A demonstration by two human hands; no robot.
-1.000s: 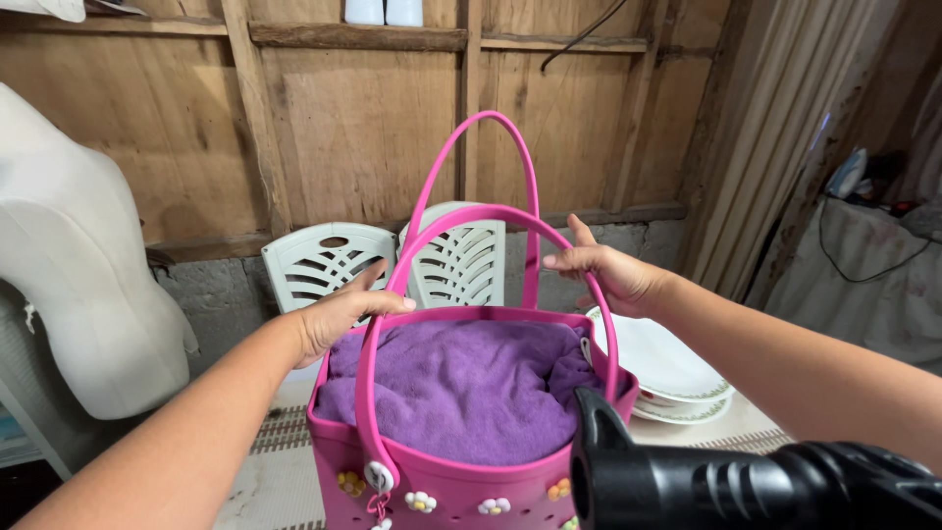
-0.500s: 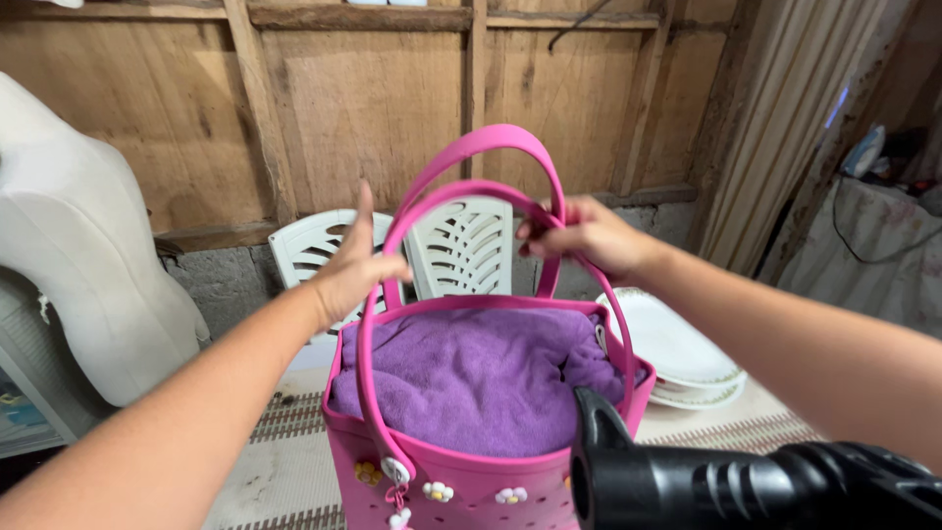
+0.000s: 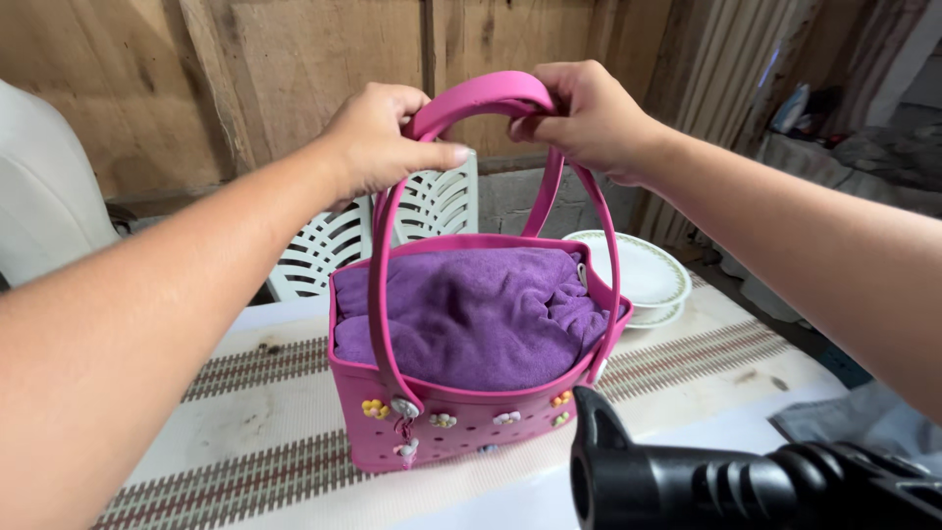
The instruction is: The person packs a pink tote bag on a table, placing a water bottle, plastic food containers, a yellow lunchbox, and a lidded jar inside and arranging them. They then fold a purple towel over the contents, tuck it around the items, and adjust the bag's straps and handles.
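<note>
A pink rubbery tote bag (image 3: 461, 422) with small flower charms on its front stands on a table. A purple towel (image 3: 471, 314) fills it to the rim. Both pink handles (image 3: 481, 93) are brought together above the bag. My left hand (image 3: 378, 137) grips them on the left side, and my right hand (image 3: 584, 118) grips them on the right.
A stack of white plates (image 3: 638, 270) sits behind the bag to the right. White plastic chairs (image 3: 432, 206) stand against a wooden wall. A striped table cover (image 3: 265, 422) lies under the bag. A black camera mount (image 3: 736, 481) fills the lower right. A white mannequin torso (image 3: 39, 196) stands at left.
Both hands rose and closed on the two handles, pressing them together at the top. The view now looks down on the bag from higher up.
</note>
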